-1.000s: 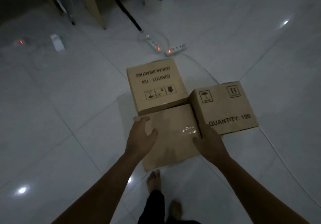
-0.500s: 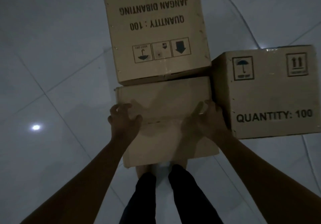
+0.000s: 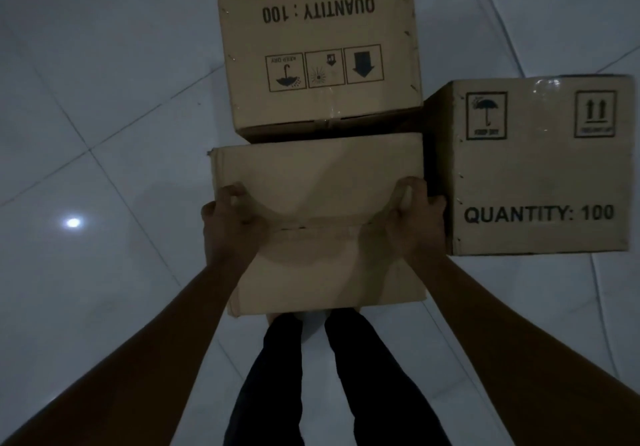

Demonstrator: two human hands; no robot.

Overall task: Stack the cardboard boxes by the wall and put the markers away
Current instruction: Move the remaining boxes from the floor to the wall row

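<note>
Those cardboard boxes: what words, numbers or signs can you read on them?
Far box: "JANGAN DIBANTING", upside down.
Far box: "QUANTITY : 100", upside down; umbrella, arrow signs.
Right box: "QUANTITY: 100"; umbrella, two-arrow signs.
Sign captions: too blurred.
Near box, held by both hands: no text.

Near box (image 3: 318,182): set on the floor (image 3: 104,116) just ahead of the person's legs (image 3: 339,376).
Far box (image 3: 318,40): placed directly behind the near box, touching it.
Right box (image 3: 533,168): placed beside the near box, on its right.
Left hand (image 3: 232,227): held on the near box's left edge.
Right hand (image 3: 412,220): held on its right edge, between the near box and the right box.
</note>
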